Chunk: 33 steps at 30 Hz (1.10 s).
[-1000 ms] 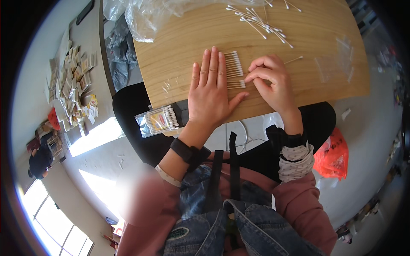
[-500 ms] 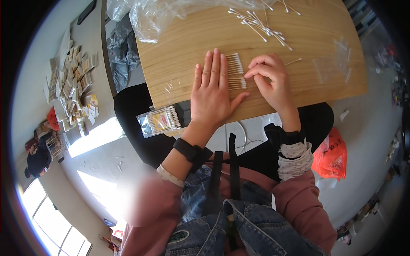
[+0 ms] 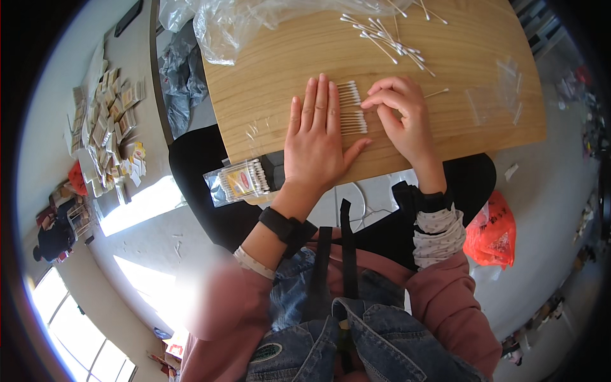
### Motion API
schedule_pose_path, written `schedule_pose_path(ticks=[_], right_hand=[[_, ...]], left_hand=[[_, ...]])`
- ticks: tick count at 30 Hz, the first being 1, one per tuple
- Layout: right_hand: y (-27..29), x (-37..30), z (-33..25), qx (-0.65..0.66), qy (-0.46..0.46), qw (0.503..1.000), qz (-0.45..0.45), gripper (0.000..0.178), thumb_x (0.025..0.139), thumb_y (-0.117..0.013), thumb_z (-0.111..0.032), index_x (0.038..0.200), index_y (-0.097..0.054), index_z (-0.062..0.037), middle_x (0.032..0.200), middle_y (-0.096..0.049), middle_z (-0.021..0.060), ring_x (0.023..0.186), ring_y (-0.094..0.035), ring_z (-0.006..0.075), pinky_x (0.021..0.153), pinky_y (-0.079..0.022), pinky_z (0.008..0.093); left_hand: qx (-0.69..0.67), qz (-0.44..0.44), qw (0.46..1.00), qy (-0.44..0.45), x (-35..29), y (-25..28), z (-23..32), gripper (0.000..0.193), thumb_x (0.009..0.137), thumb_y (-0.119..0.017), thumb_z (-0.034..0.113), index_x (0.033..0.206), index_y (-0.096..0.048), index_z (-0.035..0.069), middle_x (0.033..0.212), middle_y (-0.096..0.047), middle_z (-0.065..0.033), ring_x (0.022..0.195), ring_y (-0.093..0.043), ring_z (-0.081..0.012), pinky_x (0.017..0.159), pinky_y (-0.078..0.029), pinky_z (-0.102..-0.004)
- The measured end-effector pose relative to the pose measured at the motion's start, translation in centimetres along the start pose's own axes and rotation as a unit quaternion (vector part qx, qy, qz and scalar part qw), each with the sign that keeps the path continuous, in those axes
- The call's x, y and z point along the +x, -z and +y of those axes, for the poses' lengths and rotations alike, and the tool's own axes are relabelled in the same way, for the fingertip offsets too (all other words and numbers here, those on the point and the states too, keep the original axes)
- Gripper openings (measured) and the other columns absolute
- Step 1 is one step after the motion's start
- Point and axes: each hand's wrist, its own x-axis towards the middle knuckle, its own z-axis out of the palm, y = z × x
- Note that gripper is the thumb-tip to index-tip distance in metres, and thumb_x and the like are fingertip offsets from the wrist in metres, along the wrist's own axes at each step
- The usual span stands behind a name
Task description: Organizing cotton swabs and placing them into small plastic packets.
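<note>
A row of cotton swabs (image 3: pixel 351 116) lies side by side on the wooden table, white tips pointing right. My left hand (image 3: pixel 315 137) rests flat over their left part, fingers stretched and thumb apart, hiding the other ends. At the row's right end is my right hand (image 3: pixel 405 114), its fingers bent and the index fingertip at the swab tips; a gap shows between thumb and index, with nothing visible in it. Below my left wrist's outer side, a clear packet of cotton swabs (image 3: pixel 238 181) with a yellow label sits at the table's near edge.
Loose cotton swabs (image 3: pixel 389 43) lie in a heap at the far side, and a single swab (image 3: pixel 438 93) is right of my right hand. A clear plastic bag (image 3: pixel 223 28) covers the far left corner. Many filled packets (image 3: pixel 111 118) are piled on a surface at left.
My right fingertips have shifted slightly up along the swab tips. The lower swabs now stick out a little further right. My left hand stays in place.
</note>
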Motion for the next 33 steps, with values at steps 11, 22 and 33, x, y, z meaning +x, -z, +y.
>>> schedule_pose_path(ticks=[11,22,33], right_hand=[[-0.1,0.3,0.0,-0.017,0.003,1.000,-0.004,0.023,0.074,-0.062,0.006,0.082,-0.071,-0.0139,0.091,-0.065,-0.0012,0.091,-0.060,0.0217,0.081,-0.043,0.0360],[-0.7,1.0,0.3,-0.023,0.005,0.999,0.023,0.025,0.073,-0.062,0.008,0.082,-0.071,-0.0137,0.091,-0.063,-0.0010,0.089,-0.060,0.0212,0.080,-0.043,0.0355],[-0.7,1.2,0.2,-0.026,0.013,0.999,0.029,0.024,0.072,-0.062,0.008,0.081,-0.071,-0.0134,0.091,-0.063,-0.0011,0.090,-0.059,0.0214,0.081,-0.043,0.0359]], left_hand=[[-0.017,0.018,1.000,-0.007,0.1,0.0,0.0,0.097,0.090,-0.057,0.063,0.152,-0.031,-0.007,0.160,-0.030,-0.0228,0.151,-0.025,-0.0355,0.121,-0.021,-0.0492],[-0.014,0.011,1.000,-0.004,0.0,0.1,0.1,0.097,0.091,-0.056,0.063,0.153,-0.029,-0.006,0.161,-0.029,-0.0222,0.152,-0.024,-0.0349,0.122,-0.020,-0.0491],[-0.016,0.007,1.000,-0.001,0.0,0.1,0.0,0.097,0.091,-0.055,0.063,0.154,-0.028,-0.006,0.162,-0.027,-0.0215,0.152,-0.022,-0.0342,0.122,-0.020,-0.0491]])
